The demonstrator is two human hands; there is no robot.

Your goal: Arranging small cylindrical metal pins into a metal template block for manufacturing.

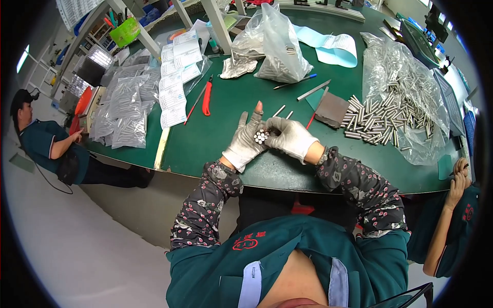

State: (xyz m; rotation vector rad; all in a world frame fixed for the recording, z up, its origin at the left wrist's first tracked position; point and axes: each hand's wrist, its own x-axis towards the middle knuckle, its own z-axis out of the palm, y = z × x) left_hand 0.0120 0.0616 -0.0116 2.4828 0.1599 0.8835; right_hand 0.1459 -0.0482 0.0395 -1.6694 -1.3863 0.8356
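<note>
Near the table's front edge, my two gloved hands meet around a small bundle of metal pins [261, 136], its shiny round ends toward me. My left hand [242, 143] supports the bundle from the left, with two digits pointing up; one fingertip is bare. My right hand [291, 138] grips the bundle from the right with bent fingers. Just beyond the right hand lie two loose metal pins [279, 111]. To the right, a large heap of similar pins [382, 120] spills from a clear plastic bag [382, 56]. How the fingers wrap beneath the bundle is hidden.
Left of my hands lie a red-handled cutter [207, 98], paper slips [172, 102] and filled plastic bags [128, 105]. Ahead are a standing bag of pins [281, 61], a pen [295, 82] and a dark block [331, 110]. A person [56, 138] is at left; another person's arm [446, 226] is at right.
</note>
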